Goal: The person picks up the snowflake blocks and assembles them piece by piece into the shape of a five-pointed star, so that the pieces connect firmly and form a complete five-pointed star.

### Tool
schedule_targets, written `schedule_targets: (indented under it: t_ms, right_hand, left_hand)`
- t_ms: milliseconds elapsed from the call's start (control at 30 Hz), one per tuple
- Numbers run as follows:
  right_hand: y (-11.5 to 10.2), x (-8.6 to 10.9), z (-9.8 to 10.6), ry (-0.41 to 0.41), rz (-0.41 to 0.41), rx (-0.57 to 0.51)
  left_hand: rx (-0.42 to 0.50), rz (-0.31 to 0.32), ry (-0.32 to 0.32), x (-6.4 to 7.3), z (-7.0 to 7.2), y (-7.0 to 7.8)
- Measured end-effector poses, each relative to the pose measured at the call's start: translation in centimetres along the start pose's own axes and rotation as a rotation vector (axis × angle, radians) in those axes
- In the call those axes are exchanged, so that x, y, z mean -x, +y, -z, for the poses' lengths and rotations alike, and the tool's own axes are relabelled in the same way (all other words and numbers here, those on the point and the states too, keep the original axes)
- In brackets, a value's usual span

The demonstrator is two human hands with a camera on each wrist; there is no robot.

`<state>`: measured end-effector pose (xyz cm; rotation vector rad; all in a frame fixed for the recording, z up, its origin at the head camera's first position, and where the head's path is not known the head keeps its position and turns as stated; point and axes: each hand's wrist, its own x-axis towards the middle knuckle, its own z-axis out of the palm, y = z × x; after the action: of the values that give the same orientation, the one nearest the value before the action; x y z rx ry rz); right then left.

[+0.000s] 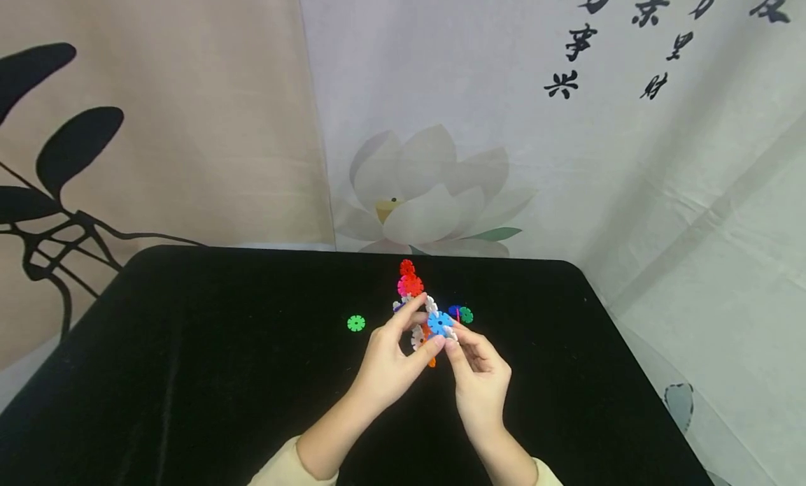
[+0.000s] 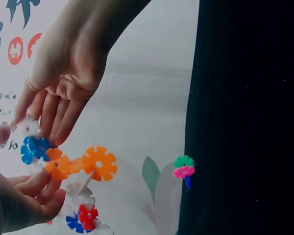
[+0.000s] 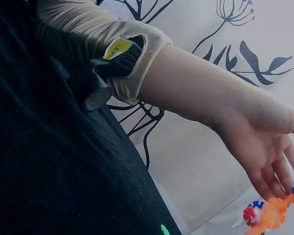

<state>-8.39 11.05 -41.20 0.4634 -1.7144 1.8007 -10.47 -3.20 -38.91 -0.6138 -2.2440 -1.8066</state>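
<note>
Both hands hold a chain of interlocking snowflake discs up in front of the body. My left hand (image 1: 393, 363) grips the chain, with its thumb at the lower edge of a light blue disc (image 1: 439, 323). From the right side, my right hand (image 1: 481, 381) pinches a white disc (image 1: 451, 333) beside the blue one. Orange discs (image 2: 99, 163) branch off the chain in the left wrist view, and a red disc (image 2: 88, 217) sits lower on it. More red discs (image 1: 411, 285) show at its far end in the head view. Fingers hide part of the chain.
A loose green disc (image 1: 356, 323) lies on the black table (image 1: 252, 374) left of the hands. A small joined piece with a dark green disc (image 1: 466, 315), pink and blue discs lies to the right. A printed curtain (image 1: 441, 87) hangs behind the table.
</note>
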Motion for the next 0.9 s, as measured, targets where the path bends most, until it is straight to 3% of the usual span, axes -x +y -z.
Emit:
schedule_targets:
  t_ms: [267, 500, 600, 700, 800, 900]
  right_hand:
    - [-0.2, 0.2, -0.3, -0.117, 0.090, 0.044]
    - [-0.5, 0.1, -0.2, -0.174, 0.125, 0.088]
    - [-0.6, -0.3, 0.1, -0.129, 0.142, 0.101]
    - [-0.1, -1.1, 1.0, -0.018, 0.118, 0.128]
    - [1.2, -2.3, 2.4, 0.107, 0.016, 0.168]
    - [2.9, -3.6, 4.1, 0.177, -0.141, 0.233]
  left_hand:
    - [0.062, -0.008, -0.019, -0.2, 0.1, -0.6]
    - [0.115, 0.039, -0.041, 0.0, 0.2, -0.6]
    - [0.143, 0.068, -0.028, -0.1, 0.3, -0.7]
    - [0.178, 0.110, 0.015, -0.3, 0.5, -0.7]
    - [0.199, 0.157, 0.084, -0.7, 0.9, -0.8]
    - [0.203, 0.184, 0.141, -1.0, 1.4, -0.9]
